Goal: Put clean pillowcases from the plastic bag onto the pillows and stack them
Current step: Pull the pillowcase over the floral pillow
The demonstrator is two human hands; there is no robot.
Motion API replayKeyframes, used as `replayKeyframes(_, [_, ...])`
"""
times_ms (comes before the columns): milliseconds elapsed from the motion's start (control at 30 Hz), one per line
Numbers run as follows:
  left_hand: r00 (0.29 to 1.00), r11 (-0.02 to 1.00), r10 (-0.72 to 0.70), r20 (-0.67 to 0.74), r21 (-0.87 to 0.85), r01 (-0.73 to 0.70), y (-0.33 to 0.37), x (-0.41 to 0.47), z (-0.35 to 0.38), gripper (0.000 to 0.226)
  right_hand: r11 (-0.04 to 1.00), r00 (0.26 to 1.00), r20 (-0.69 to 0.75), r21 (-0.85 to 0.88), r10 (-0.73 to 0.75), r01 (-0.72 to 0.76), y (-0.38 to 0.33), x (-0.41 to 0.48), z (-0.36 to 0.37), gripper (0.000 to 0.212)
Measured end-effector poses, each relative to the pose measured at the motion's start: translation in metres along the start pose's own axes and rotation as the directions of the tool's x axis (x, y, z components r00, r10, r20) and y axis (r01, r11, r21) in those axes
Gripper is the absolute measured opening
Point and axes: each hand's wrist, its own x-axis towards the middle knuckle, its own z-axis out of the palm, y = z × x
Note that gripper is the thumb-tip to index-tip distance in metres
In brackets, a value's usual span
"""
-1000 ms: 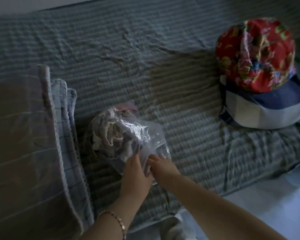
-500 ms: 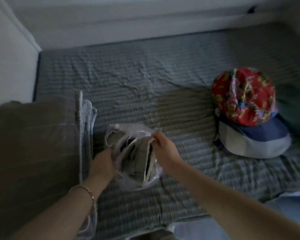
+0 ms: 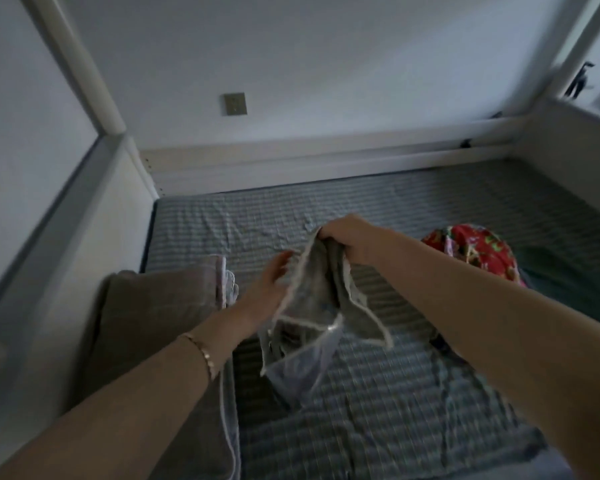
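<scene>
My right hand (image 3: 352,242) is closed around the top of a grey, white-edged pillowcase (image 3: 321,289) and holds it up above the bed. The lower part of the cloth still sits inside the clear plastic bag (image 3: 300,365), which dangles under it. My left hand (image 3: 269,285), fingers spread, rests against the left side of the cloth and bag; whether it grips them is unclear. A red floral pillow (image 3: 478,252) lies at the right, partly hidden by my right forearm. Brownish striped pillows (image 3: 160,327) lie at the left.
The bed (image 3: 378,410) has a blue-grey checked sheet and is boxed in by white walls at the left, back and right. A dark green cloth (image 3: 565,271) lies beside the floral pillow. A wall socket (image 3: 235,104) is on the back wall.
The bag was lying on the sheet with both hands at its mouth. My right hand has since lifted the pillowcase up, the bag hanging from it, and the view has tilted up to the wall.
</scene>
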Motion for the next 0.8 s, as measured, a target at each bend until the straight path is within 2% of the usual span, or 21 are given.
replayKeyframes(33, [0.993,0.999,0.047,0.108,0.005,-0.048,0.011,-0.006,0.011,0.090,0.999,0.999,-0.008,-0.037,-0.037,0.037,-0.003,-0.006,0.003,0.014])
replayKeyframes(67, [0.987,0.997,0.075,0.145,-0.011,-0.074,0.017,-0.008,0.019,0.106,0.995,0.997,-0.004,-0.067,-0.073,0.073,-0.004,-0.010,0.003,0.017])
replayKeyframes(133, [0.987,0.995,0.090,0.135,-0.057,-0.083,0.026,-0.012,0.033,0.119,0.979,0.989,-0.028,-0.146,-0.148,0.142,-0.005,-0.018,0.003,0.022])
replayKeyframes(200, [0.995,0.994,0.088,0.041,0.067,-0.090,0.036,-0.013,0.044,0.099,0.932,0.964,-0.064,-0.280,-0.259,0.232,-0.009,-0.028,-0.001,0.031])
replayKeyframes(267, [0.991,0.984,0.097,-0.091,0.159,-0.082,0.039,-0.008,0.050,0.057,0.864,0.919,-0.051,-0.364,-0.391,0.347,-0.014,-0.035,-0.007,0.041])
replayKeyframes(333, [0.985,0.973,0.103,-0.140,0.219,-0.071,0.036,-0.001,0.047,0.020,0.806,0.872,-0.096,-0.441,-0.480,0.395,-0.019,-0.043,-0.020,0.041])
replayKeyframes(367, [0.982,0.955,0.126,-0.140,0.284,-0.082,0.033,0.003,0.045,0.010,0.783,0.843,-0.147,-0.477,-0.518,0.398,-0.023,-0.046,-0.032,0.040])
replayKeyframes(433, [0.975,0.902,0.170,-0.141,0.420,-0.097,0.029,0.008,0.039,0.014,0.722,0.776,-0.206,-0.562,-0.596,0.404,-0.028,-0.050,-0.062,0.032])
replayKeyframes(467, [0.970,0.897,0.174,-0.170,0.434,-0.085,0.029,0.011,0.035,0.018,0.677,0.754,-0.203,-0.623,-0.624,0.392,-0.028,-0.051,-0.079,0.025])
replayKeyframes(500, [0.963,0.911,0.166,-0.214,0.408,-0.066,0.033,0.013,0.034,0.024,0.637,0.739,-0.204,-0.679,-0.642,0.366,-0.028,-0.049,-0.096,0.017])
replayKeyframes(567, [0.934,0.969,0.069,-0.350,0.245,0.020,0.049,0.026,0.035,0.028,0.590,0.710,-0.268,-0.768,-0.651,0.251,-0.022,-0.043,-0.129,0.019])
replayKeyframes(600, [0.912,0.992,-0.057,-0.407,0.076,0.097,0.060,0.035,0.035,0.030,0.595,0.712,-0.325,-0.788,-0.623,0.161,-0.016,-0.042,-0.139,0.024])
replayKeyframes(633, [0.898,0.980,-0.195,-0.393,-0.112,0.164,0.072,0.043,0.037,0.032,0.615,0.718,-0.389,-0.785,-0.577,0.069,-0.009,-0.041,-0.147,0.031])
replayKeyframes(700, [0.932,0.894,-0.311,-0.187,-0.391,0.220,0.095,0.052,0.044,0.035,0.646,0.782,-0.416,-0.763,-0.464,-0.022,0.009,-0.038,-0.146,0.052])
replayKeyframes(733, [0.942,0.840,-0.329,-0.071,-0.477,0.258,0.107,0.050,0.048,0.034,0.666,0.835,-0.343,-0.745,-0.430,0.037,0.018,-0.037,-0.139,0.065])
replayKeyframes(800, [0.940,0.789,-0.329,0.092,-0.520,0.327,0.113,0.053,0.057,0.039,0.766,0.915,-0.082,-0.579,-0.394,0.278,0.034,-0.043,-0.120,0.094])
